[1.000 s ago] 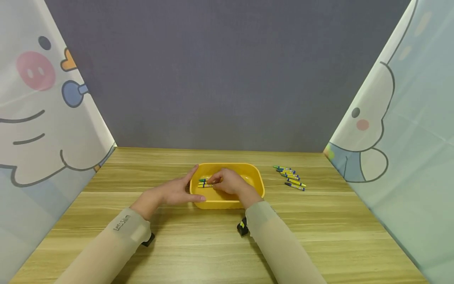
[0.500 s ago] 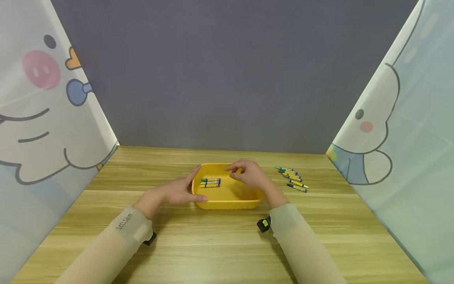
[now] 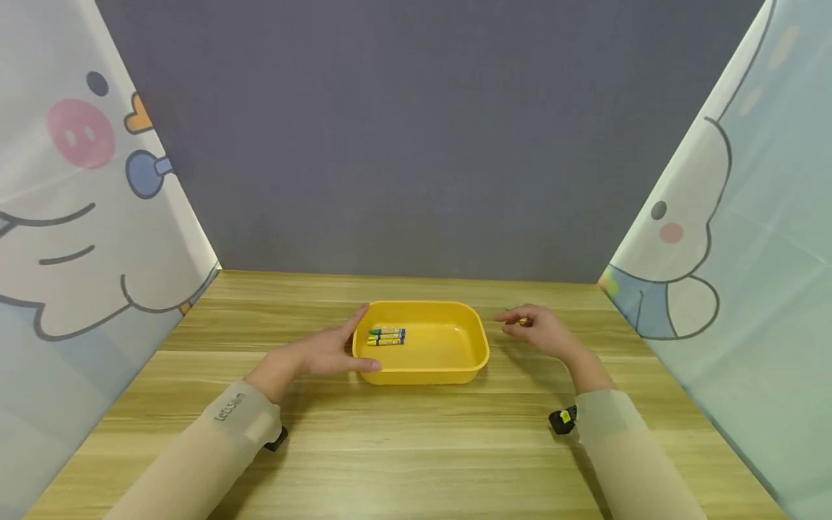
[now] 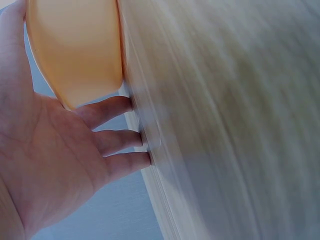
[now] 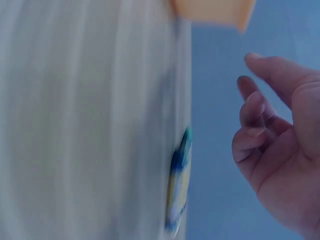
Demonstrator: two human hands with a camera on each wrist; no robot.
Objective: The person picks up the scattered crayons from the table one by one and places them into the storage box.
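Observation:
A yellow plastic tray [image 3: 442, 352] sits mid-table in the head view. Near its left end lie three crayons [image 3: 388, 336] side by side, in yellow and blue wrappers, with green and yellow tips. My left hand [image 3: 318, 352] rests against that end, thumb over the front rim and index finger at the back corner. Its other fingers [image 4: 120, 137] stretch down to the table in the left wrist view. My right hand [image 3: 542, 334] hovers right of the tray, fingers loosely bent and holding nothing. Mostly hidden behind it are loose crayons [image 5: 178, 185], seen blurred in the right wrist view.
The wooden table [image 3: 390, 448] ends at a dark grey panel [image 3: 416, 144]. Cartoon-printed cloths [image 3: 97, 217] close off both sides. Black wrist cameras [image 3: 562, 420] hang below the sleeves.
My right hand has let go of a crayon in the tray, lifted out and moved right, over the loose crayons. The left hand stays at the tray's left end.

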